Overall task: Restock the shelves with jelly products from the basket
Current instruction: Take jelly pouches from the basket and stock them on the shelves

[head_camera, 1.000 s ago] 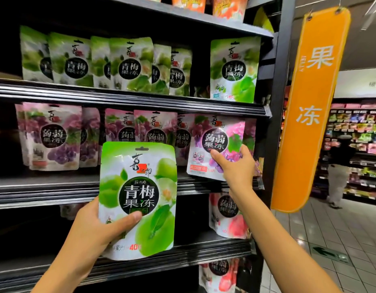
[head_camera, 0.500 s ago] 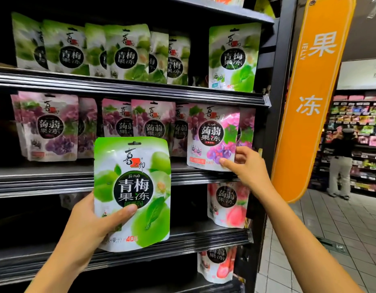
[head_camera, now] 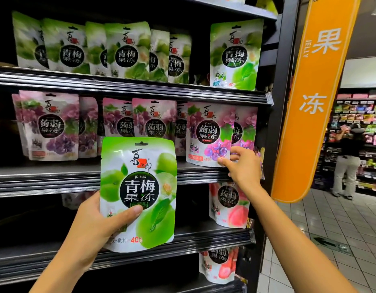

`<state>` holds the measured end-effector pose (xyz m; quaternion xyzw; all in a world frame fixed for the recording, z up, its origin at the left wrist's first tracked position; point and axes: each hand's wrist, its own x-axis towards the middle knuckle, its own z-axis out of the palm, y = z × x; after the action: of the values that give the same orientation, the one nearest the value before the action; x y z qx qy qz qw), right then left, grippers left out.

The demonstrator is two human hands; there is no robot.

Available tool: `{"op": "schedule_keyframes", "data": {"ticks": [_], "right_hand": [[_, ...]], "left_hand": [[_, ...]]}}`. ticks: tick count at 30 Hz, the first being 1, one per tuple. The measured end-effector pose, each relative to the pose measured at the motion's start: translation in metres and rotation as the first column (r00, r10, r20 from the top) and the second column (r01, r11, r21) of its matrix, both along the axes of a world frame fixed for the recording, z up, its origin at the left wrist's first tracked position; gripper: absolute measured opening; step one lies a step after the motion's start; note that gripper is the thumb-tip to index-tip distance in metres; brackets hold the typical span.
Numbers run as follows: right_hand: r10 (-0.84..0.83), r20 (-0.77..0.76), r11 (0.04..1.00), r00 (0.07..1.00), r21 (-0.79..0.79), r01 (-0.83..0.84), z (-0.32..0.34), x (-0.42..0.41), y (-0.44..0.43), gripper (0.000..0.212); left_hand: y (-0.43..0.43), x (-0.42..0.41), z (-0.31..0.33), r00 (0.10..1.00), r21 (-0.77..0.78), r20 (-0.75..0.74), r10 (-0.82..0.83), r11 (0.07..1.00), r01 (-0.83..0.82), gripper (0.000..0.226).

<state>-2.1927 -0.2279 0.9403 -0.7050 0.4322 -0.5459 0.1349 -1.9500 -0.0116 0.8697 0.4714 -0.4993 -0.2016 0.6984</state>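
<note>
Behind green pouch [head_camera: 138, 193], left hand [head_camera: 92, 225] fingers hidden

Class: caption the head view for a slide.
Restocking: left hand holds green jelly pouch; right hand pinches purple pouch on shelf.

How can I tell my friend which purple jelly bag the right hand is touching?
Find the tall orange sign, then look left to the shelf of purple grape pouches. The front pouch at that row's right end is the one. Only it has the right hand pinching its bottom corner; the left hand holds a green pouch.
</note>
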Motion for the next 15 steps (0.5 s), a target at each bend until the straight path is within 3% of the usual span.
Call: {"op": "schedule_keyframes", "data": {"ticks": [5,11,15], "right_hand": [[-0.012,-0.028,1.0,1.0,0.004,0.013,-0.002,-0.002,-0.009,0.021],[-0.047,-0.054,0.999,0.997,-0.009,0.046,-0.004,-0.009,-0.011,0.018],[-0.05,-0.002,0.999,0.999,-0.022,0.05,0.002,-0.016,-0.001,0.028]], "left_hand": [[-0.003,0.003,-0.001,0.999,0.023,0.035,0.011,1.0,-0.012,0.054],[-0.01,0.0,0.006,1.0,-0.007,0.016,-0.005,1.0,0.005,0.042],[-0.015,-0.005,0.017,0.999,-0.012,0.016,-0.045,0.999,0.046,0.054]]}}
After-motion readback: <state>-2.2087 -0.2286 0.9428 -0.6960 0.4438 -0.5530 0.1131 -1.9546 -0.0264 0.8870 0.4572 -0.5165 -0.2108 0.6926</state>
